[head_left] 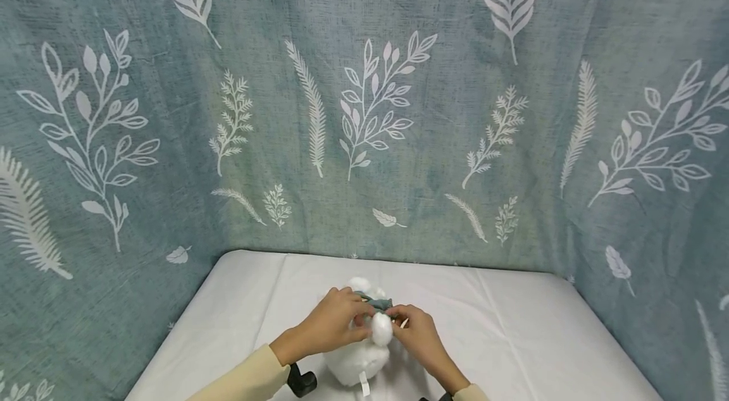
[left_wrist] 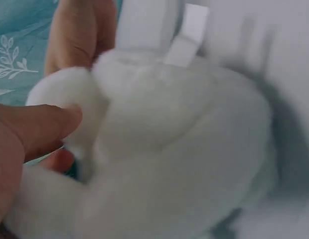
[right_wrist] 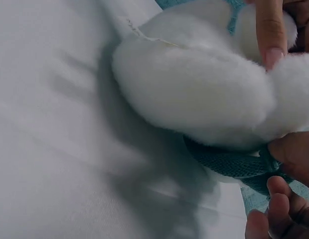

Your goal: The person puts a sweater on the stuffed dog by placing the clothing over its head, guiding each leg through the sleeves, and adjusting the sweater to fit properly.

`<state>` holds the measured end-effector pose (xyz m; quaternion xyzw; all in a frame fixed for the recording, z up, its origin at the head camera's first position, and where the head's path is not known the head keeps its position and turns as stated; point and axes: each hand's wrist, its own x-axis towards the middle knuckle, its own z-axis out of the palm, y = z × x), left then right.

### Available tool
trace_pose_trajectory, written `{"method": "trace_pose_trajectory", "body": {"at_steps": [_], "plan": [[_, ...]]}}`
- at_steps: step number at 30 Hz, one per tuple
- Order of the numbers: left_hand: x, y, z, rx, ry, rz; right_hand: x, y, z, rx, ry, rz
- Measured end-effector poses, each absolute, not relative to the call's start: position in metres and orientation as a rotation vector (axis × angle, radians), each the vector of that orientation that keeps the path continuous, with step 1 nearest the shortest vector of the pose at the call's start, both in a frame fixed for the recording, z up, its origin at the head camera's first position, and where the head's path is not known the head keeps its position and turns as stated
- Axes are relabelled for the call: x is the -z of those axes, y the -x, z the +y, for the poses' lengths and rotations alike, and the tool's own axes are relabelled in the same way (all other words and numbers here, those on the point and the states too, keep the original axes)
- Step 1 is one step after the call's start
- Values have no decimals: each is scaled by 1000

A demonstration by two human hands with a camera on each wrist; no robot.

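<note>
A white plush toy (head_left: 355, 363) lies between both hands on the white-covered surface, its rounded body towards the person. In the left wrist view the toy's fur (left_wrist: 179, 144) fills the middle, with a white fabric tag (left_wrist: 189, 37) sticking up. My left hand (head_left: 336, 324) grips a small rounded part of the toy, thumb on the near side and fingers behind. Around the toy runs a teal knitted band (right_wrist: 229, 162), like a scarf. My right hand (head_left: 420, 334) pinches that band between thumb and fingers, seen at the lower right of the right wrist view.
The white sheet (head_left: 512, 325) spreads under the toy, with fold lines across it. A blue-green curtain (head_left: 364, 198) with white leaf prints stands behind and on both sides. A black wrist camera mount (head_left: 302, 382) sits below the left wrist.
</note>
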<state>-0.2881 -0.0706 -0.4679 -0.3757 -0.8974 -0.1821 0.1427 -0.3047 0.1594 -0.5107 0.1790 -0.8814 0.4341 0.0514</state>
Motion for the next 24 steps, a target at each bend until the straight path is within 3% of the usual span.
{"method": "trace_pose_trajectory", "body": {"at_steps": [11, 24], "plan": [[476, 290, -65, 211, 1006, -2472, 499, 302, 172, -1660, -463, -2678], [479, 288, -52, 164, 816, -2422, 490, 294, 183, -1684, -615, -2582]]}}
